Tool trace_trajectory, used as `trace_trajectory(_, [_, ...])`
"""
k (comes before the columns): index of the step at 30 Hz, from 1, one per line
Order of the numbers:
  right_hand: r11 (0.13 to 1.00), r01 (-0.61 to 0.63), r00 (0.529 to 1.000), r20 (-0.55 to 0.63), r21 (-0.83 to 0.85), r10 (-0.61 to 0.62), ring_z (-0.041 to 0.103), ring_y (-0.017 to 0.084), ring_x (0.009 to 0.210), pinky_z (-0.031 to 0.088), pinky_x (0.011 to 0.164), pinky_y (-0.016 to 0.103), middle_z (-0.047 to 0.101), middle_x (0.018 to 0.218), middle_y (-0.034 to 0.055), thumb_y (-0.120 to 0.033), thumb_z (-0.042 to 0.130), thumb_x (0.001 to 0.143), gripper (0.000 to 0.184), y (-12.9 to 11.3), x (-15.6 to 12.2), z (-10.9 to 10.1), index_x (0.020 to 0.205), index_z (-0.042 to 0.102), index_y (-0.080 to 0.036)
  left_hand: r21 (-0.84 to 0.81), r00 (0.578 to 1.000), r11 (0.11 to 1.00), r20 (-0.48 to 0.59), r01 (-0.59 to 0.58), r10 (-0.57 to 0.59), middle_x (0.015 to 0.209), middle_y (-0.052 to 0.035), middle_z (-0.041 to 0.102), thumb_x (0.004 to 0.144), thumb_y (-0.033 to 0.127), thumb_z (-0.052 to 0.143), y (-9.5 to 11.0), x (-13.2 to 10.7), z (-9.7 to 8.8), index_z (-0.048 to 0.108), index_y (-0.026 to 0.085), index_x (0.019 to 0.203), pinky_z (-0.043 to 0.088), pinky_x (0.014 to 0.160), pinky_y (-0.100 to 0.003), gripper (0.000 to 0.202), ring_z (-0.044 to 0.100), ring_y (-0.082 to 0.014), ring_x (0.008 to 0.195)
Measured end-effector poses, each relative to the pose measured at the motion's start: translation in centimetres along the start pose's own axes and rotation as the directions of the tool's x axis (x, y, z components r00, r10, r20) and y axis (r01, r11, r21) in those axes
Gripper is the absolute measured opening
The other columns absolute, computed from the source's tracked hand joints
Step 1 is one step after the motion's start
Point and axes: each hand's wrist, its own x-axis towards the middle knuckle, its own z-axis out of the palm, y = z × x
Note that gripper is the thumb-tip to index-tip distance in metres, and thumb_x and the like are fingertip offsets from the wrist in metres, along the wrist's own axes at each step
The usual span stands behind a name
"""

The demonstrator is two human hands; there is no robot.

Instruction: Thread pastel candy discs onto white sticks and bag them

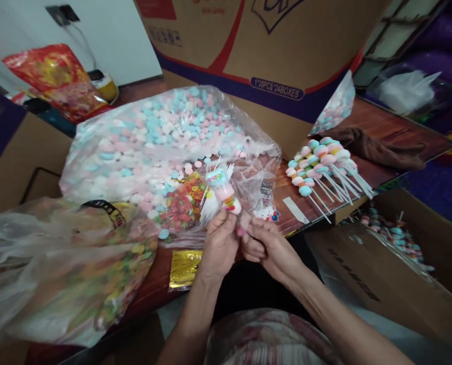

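My left hand [220, 241] is closed around the lower end of a marshmallow candy skewer [224, 191], which stands up and leans left in a printed clear wrapper. Close beside it, the fingers of my right hand [266, 243] are pinched together near the bottom of the wrapper. What they pinch is blurred, perhaps the wrapper's loose end. Just behind my hands lie white sticks [210, 205] and a heap of red and orange gummy rings [183, 203]. A packet of gold twist ties [185, 268] lies left of my left wrist.
A big clear bag of pastel marshmallows [153, 132] fills the table's back left. Another bag [69, 284] with gummy rings sits front left. Finished-looking skewers [320, 162] are stacked at right. A large carton [226, 56] stands behind; an open box [393, 268] holds more skewers.
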Motion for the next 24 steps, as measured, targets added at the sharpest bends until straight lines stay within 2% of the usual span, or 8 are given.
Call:
trace_trajectory(2, [0.919,0.080,0.997,0.033,-0.385,-0.073,0.035,0.007,0.046,0.030,0.049,0.021,0.048,0.055,-0.0055,-0.036,0.054,0.094,0.030,0.2,0.9,0.0,0.070,0.055,-0.018,-0.012,0.995,0.996,-0.055,-0.087,0.087,0.060,0.0044,0.044,0.079,0.029,0.078,1.8,-0.2,-0.9,0.061,0.017,0.073,0.048,0.059,-0.021,0.022,0.048,-0.0084,0.057])
trace_trajectory(5, [0.511,0.225,0.955,0.083,-0.830,-0.286,0.054,0.013,0.070,0.040,0.070,0.025,0.062,0.073,0.0008,-0.019,0.052,0.094,0.022,0.7,2.2,-0.4,0.076,0.063,-0.017,0.014,0.953,0.968,-0.172,-0.252,0.250,0.060,0.0056,0.043,0.079,0.018,0.077,4.8,-0.4,-2.9,0.059,0.016,0.073,0.049,0.061,-0.022,0.019,0.039,-0.0050,0.052])
trace_trajectory(7, [0.259,0.245,0.929,0.150,-0.934,-0.339,0.057,0.016,0.082,0.041,0.078,0.028,0.064,0.086,0.0039,-0.012,0.053,0.093,0.017,1.1,3.0,-0.3,0.087,0.068,-0.017,0.058,0.929,0.954,-0.218,-0.293,0.299,0.059,0.0060,0.042,0.081,0.017,0.075,6.3,-0.6,-4.5,0.056,0.015,0.071,0.046,0.055,-0.020,0.021,0.036,-0.0042,0.050])
trace_trajectory(10, [-0.046,0.271,0.922,0.273,-0.961,-0.273,0.055,0.020,0.090,0.041,0.080,0.031,0.063,0.097,0.0078,-0.017,0.060,0.092,0.013,1.6,3.7,0.5,0.100,0.071,-0.018,0.089,0.909,0.957,-0.299,-0.276,0.290,0.056,0.0062,0.040,0.081,0.015,0.074,7.3,-0.7,-6.5,0.054,0.015,0.068,0.040,0.049,-0.018,0.024,0.037,-0.0047,0.048])
trace_trajectory(13, [-0.274,0.255,0.925,0.316,-0.927,-0.209,0.052,0.023,0.089,0.040,0.078,0.033,0.061,0.099,0.0102,-0.025,0.066,0.091,0.009,2.0,3.6,0.8,0.095,0.071,-0.018,0.093,0.902,0.963,-0.337,-0.252,0.269,0.057,0.0062,0.040,0.082,0.015,0.073,7.1,-0.7,-7.5,0.054,0.015,0.071,0.036,0.046,-0.016,0.022,0.036,-0.0041,0.047])
trace_trajectory(16, [-0.294,0.228,0.920,0.304,-0.928,-0.247,0.052,0.022,0.086,0.041,0.079,0.034,0.060,0.095,0.0103,-0.026,0.061,0.094,0.014,2.3,3.0,-0.3,0.088,0.070,-0.016,0.098,0.904,0.956,-0.310,-0.276,0.293,0.057,0.0066,0.040,0.082,0.015,0.074,6.5,-0.6,-8.0,0.052,0.016,0.071,0.033,0.047,-0.014,0.025,0.034,-0.0030,0.047])
trace_trajectory(21, [-0.183,0.388,0.857,0.427,-0.903,-0.287,0.053,0.023,0.096,0.045,0.083,0.034,0.058,0.109,0.0124,-0.025,0.062,0.094,0.022,2.7,1.5,-2.9,0.113,0.067,-0.016,0.106,0.911,0.955,-0.287,-0.276,0.295,0.058,0.0066,0.044,0.078,0.017,0.079,6.0,-0.6,-8.6,0.054,0.019,0.079,0.032,0.047,-0.014,0.024,0.033,-0.0035,0.048])
trace_trajectory(24, [-0.215,0.393,0.816,0.447,-0.894,-0.367,0.053,0.020,0.089,0.043,0.079,0.033,0.060,0.099,0.0102,-0.017,0.052,0.097,0.018,2.9,1.8,-2.9,0.096,0.070,-0.016,0.112,0.928,0.964,-0.262,-0.242,0.264,0.060,0.0064,0.046,0.075,0.019,0.081,5.9,-0.9,-8.4,0.058,0.018,0.082,0.032,0.047,-0.014,0.024,0.032,-0.0027,0.048])
